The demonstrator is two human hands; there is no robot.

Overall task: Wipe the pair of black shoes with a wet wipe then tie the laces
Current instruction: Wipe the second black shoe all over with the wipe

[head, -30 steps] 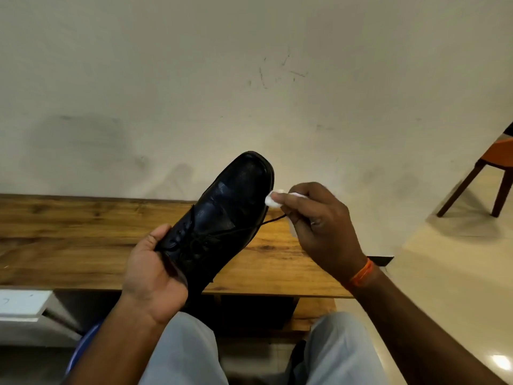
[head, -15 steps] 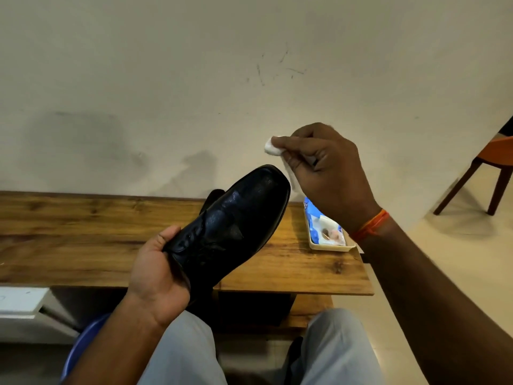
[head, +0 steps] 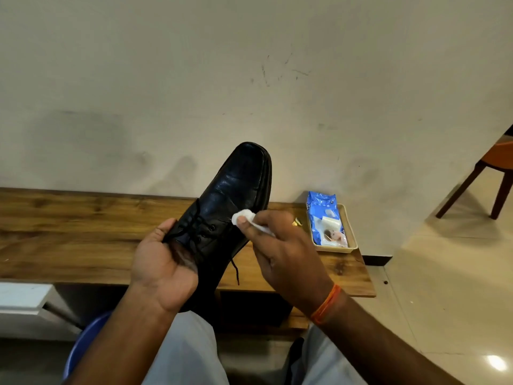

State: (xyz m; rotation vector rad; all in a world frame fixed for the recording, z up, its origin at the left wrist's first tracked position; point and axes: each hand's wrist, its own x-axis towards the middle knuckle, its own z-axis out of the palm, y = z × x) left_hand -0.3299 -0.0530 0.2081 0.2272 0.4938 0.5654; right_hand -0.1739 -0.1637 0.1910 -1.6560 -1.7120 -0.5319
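Observation:
My left hand [head: 163, 262] grips a black leather shoe [head: 236, 190] by its heel end, holding it above the wooden bench with the toe pointing up and away. The laces are loose, and one end [head: 236, 273] dangles below the shoe. Between the fingers of my right hand [head: 283, 251] is a folded white wet wipe [head: 242, 217], pressed against the shoe's right side near the eyelets. The second shoe is hidden from view.
The wooden bench [head: 69, 234] runs along a pale wall. A blue wet-wipe pack [head: 323, 218] lies in a beige tray [head: 351, 237] at the bench's right end. An orange chair [head: 488, 179] stands on the tiled floor at far right. My knees are below.
My right hand came down from above the toe and now presses the wipe on the shoe's side. The shoe's toe tilted up higher.

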